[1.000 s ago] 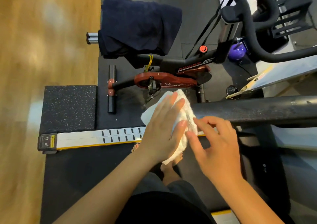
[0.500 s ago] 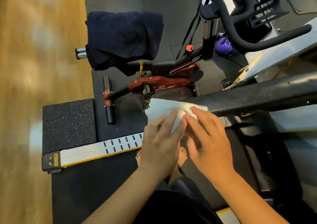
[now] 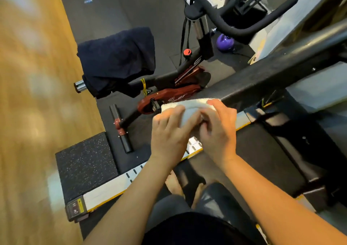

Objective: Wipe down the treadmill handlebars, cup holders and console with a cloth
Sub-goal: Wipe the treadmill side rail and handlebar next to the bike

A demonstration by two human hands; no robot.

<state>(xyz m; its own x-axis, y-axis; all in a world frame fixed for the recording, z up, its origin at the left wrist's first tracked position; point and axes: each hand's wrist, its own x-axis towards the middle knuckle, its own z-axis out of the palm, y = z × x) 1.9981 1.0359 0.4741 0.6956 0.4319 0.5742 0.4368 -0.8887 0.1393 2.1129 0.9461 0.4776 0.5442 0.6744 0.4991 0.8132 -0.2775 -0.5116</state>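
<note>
A white cloth (image 3: 189, 105) is wrapped over the near end of the treadmill's black left handlebar (image 3: 272, 75), which runs up to the right. My left hand (image 3: 169, 132) lies over the cloth's left part with its fingers curved around it. My right hand (image 3: 217, 128) grips the cloth's right part at the bar's end, fingers curled into the fabric. The treadmill's side rail (image 3: 112, 186), silver with a yellow edge, passes below both hands. The console and cup holders are out of view.
A red and black exercise bike (image 3: 174, 92) stands just beyond the handlebar, with a dark towel (image 3: 116, 60) draped over its saddle. A purple kettlebell (image 3: 224, 42) sits behind it. A black speckled block (image 3: 84, 162) lies left of the rail. Wooden floor fills the left.
The cloth went from loose between my hands to wrapped round the handlebar's end. Both hands closed on it. The view tilted, so the bar now slopes up to the right.
</note>
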